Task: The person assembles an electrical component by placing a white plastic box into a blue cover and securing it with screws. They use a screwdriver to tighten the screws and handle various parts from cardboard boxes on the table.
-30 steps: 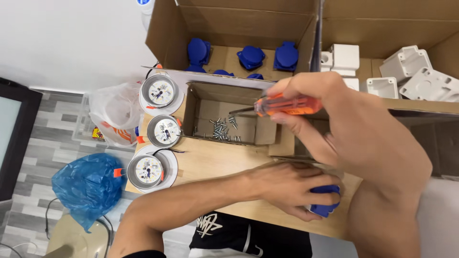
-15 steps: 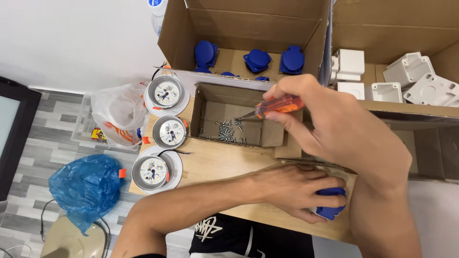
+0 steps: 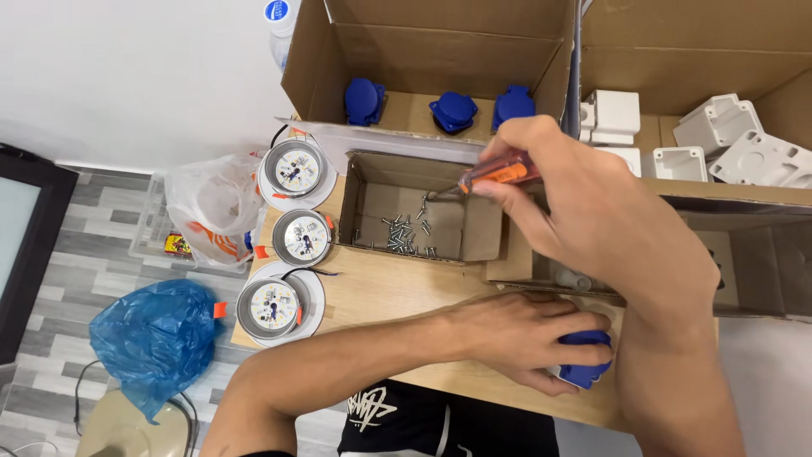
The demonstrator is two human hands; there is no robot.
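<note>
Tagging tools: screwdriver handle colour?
Translucent orange screwdriver handle, gripped in the right hand; head view.

Single head-worn view, steeply down, close over wooden table [image 3: 381, 292].

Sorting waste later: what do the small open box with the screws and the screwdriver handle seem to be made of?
Small box: brown corrugated cardboard, matte, with folded flaps. Screwdriver handle in the right hand: probably translucent orange plastic, glossy. Screws: likely metal, silvery-grey.
</note>
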